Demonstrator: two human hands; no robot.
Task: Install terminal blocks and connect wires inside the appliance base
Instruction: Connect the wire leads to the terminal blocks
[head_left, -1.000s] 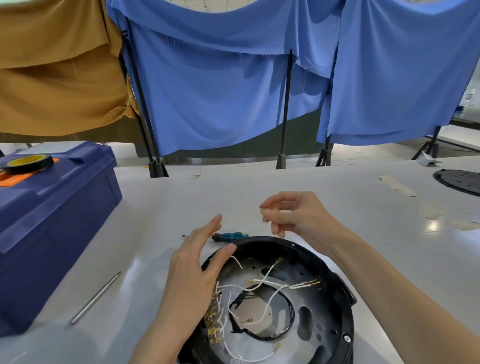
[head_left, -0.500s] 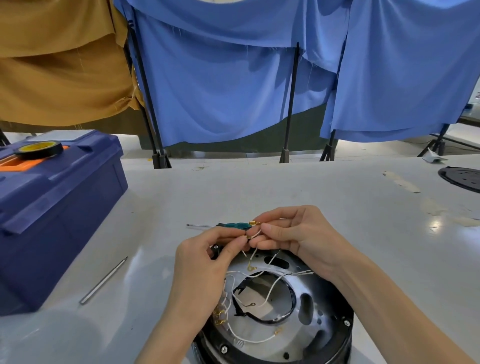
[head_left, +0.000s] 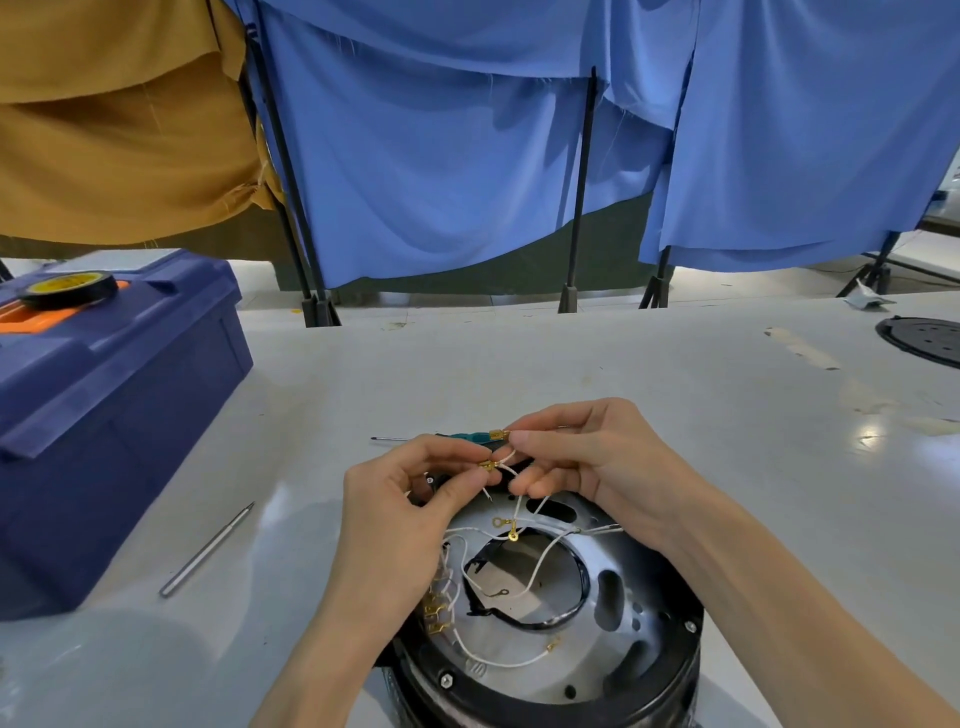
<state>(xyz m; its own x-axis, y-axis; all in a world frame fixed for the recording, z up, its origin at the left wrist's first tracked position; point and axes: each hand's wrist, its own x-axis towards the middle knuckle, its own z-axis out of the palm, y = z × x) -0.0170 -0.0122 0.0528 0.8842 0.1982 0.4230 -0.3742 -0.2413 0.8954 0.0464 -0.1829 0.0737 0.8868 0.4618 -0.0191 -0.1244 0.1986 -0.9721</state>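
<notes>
The pale grey table (head_left: 571, 364) fills the lower half of the view, and its glossy top shows glare at three o'clock. Past its far edge, at twelve o'clock, blue cloths (head_left: 441, 156) hang from black stands (head_left: 579, 197), with a mustard cloth (head_left: 114, 130) at ten o'clock. A dark blue toolbox (head_left: 104, 415) sits on the table at nine o'clock, and a roll of black tape (head_left: 70, 286) lies on its lid. A thin metal rod (head_left: 205, 551) lies on the table at eight o'clock, near the toolbox. A black perforated disc (head_left: 924, 340) is cut by the frame edge at three o'clock.

The appliance base (head_left: 639, 623) stands on the table at six o'clock. It is round and black-walled, open side up, with a metal plate and a large central hole inside. White wires (head_left: 540, 566) loop across the plate, some ending in brass ring terminals (head_left: 513, 535). A cluster of brass terminals (head_left: 435, 618) sits at the base's own nine o'clock, beside the left wrist.

Both forearms come in from the bottom edge, and the hands meet over the base's twelve o'clock rim. The left hand (head_left: 395, 519) has a narrow grip: thumb and forefinger pinch a brass connector (head_left: 487, 466) on a wire end. The right hand (head_left: 597, 462) pinches a second connector (head_left: 497, 433) just above it at its fingertips, with its other fingers curled beneath. The two connectors are close but apart. A screwdriver (head_left: 395, 439) lies on the table just behind the hands. Its teal handle is partly hidden by them and its shaft points to nine o'clock.
</notes>
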